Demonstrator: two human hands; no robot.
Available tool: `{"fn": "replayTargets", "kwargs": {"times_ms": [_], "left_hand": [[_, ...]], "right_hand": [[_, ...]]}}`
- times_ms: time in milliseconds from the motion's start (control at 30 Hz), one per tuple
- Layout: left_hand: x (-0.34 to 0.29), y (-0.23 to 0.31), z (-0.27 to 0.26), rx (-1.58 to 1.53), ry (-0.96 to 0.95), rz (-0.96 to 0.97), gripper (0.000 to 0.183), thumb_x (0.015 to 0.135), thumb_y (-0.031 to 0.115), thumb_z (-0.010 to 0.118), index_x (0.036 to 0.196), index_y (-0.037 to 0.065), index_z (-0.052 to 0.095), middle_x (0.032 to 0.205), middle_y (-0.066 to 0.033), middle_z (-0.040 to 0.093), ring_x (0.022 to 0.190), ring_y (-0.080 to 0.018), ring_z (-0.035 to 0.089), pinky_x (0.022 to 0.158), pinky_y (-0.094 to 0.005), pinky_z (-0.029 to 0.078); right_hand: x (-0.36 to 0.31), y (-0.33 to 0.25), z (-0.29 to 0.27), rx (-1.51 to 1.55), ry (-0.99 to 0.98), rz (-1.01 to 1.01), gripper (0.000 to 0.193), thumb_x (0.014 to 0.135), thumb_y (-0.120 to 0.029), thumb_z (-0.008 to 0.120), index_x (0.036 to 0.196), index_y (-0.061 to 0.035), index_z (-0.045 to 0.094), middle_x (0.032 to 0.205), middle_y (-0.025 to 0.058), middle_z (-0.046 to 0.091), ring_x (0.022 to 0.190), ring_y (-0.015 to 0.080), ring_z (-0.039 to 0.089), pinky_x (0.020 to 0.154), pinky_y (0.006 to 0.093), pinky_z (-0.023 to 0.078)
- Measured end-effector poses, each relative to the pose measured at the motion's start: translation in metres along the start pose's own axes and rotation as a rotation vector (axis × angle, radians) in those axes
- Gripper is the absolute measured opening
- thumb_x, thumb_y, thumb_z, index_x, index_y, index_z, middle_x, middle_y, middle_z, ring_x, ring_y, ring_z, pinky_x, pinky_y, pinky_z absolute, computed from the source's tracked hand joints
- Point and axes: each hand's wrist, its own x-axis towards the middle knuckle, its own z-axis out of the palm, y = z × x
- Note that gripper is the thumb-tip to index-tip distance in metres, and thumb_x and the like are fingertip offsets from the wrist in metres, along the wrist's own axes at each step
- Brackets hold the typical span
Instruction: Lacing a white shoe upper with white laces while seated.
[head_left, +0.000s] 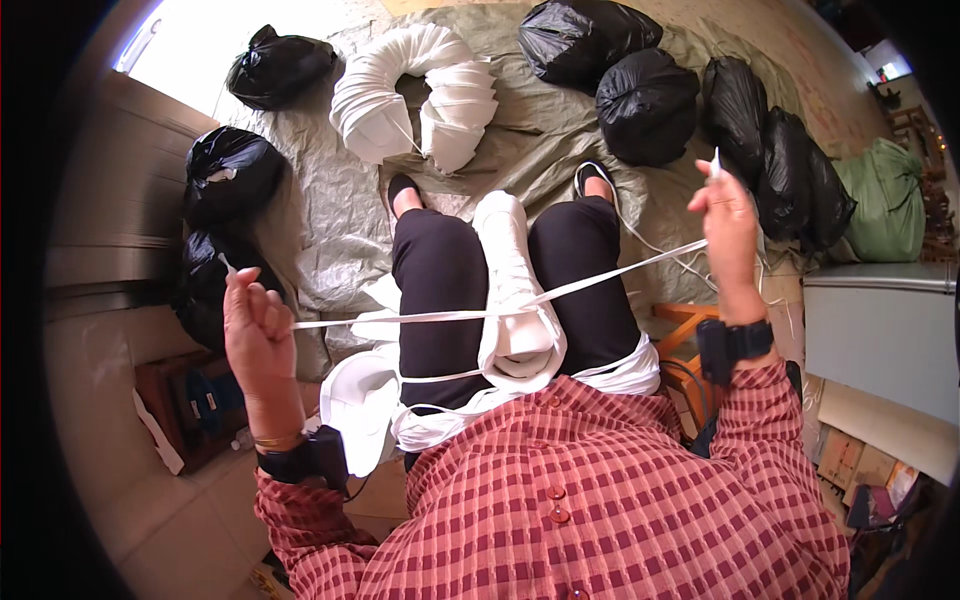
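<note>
A long stack of nested white cup-shaped pieces lies between my thighs, its hollow end toward my body. Across it runs a flat white strap, pulled nearly taut and crossing itself over the stack. My left hand, raised at the left, is closed on one end, whose tip sticks up past the fingers. On the other side my right hand is closed on the opposite end, held higher and farther out. More white straps lie over my lap, and a loose white cup-shaped piece rests by my left thigh.
A curved stack of white pieces lies ahead on a grey-green tarp. Filled black bags stand around its edges, with a green sack at far right. A grey box-like surface is at right, a wooden box at left.
</note>
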Motion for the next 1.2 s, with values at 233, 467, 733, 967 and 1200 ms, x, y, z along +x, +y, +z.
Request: {"fn": "replayTargets", "kwargs": {"times_ms": [233,467,733,967,1200], "left_hand": [[-0.081,-0.096,0.071,1.146,-0.451,-0.068,0.013,0.096,0.006,0.067,0.106,0.001,0.074,0.074,-0.0023,0.062,0.063,-0.0119,0.058,0.057,-0.029,0.047],[-0.082,-0.127,0.081,1.503,-0.528,0.255,0.009,0.09,0.003,0.069,0.098,0.005,0.073,0.08,-0.0137,0.061,0.069,-0.0329,0.064,0.06,-0.0391,0.05],[-0.07,-0.129,0.096,1.689,-0.675,0.341,0.006,0.086,0.004,0.068,0.092,0.005,0.068,0.08,-0.0109,0.061,0.074,-0.0312,0.064,0.064,-0.04,0.051],[-0.051,-0.115,0.119,1.868,-0.96,0.245,0.001,0.085,0.007,0.061,0.084,0.006,0.061,0.082,-0.0108,0.06,0.079,-0.0318,0.065,0.068,-0.0427,0.052],[-0.051,-0.12,0.126,1.934,-0.983,0.172,0.005,0.089,0.007,0.059,0.086,0.002,0.059,0.082,-0.0154,0.061,0.08,-0.0364,0.065,0.069,-0.0459,0.052]], "right_hand": [[-0.077,-0.05,0.046,-0.117,-0.754,-0.245,0.01,0.095,-0.007,0.065,0.1,0.0014,0.067,0.083,0.0129,0.064,0.078,0.0304,0.063,0.074,0.0371,0.052],[-0.1,-0.045,0.063,-0.159,-0.675,-0.284,0.012,0.092,-0.011,0.07,0.099,-0.0021,0.073,0.09,0.0137,0.071,0.08,0.0313,0.068,0.072,0.0377,0.055],[-0.099,-0.048,0.063,-0.246,-0.594,-0.39,0.011,0.091,-0.013,0.07,0.099,-0.0067,0.074,0.093,0.0119,0.075,0.086,0.0307,0.072,0.074,0.0382,0.057],[-0.094,-0.044,0.07,-0.251,-0.582,-0.567,0.013,0.086,-0.009,0.069,0.099,-0.009,0.072,0.089,0.0103,0.074,0.082,0.0315,0.071,0.071,0.0397,0.056],[-0.087,-0.051,0.075,-0.325,-0.752,-0.58,0.005,0.089,-0.013,0.064,0.091,-0.0094,0.067,0.079,0.0096,0.069,0.076,0.0321,0.069,0.067,0.0423,0.055]]}}
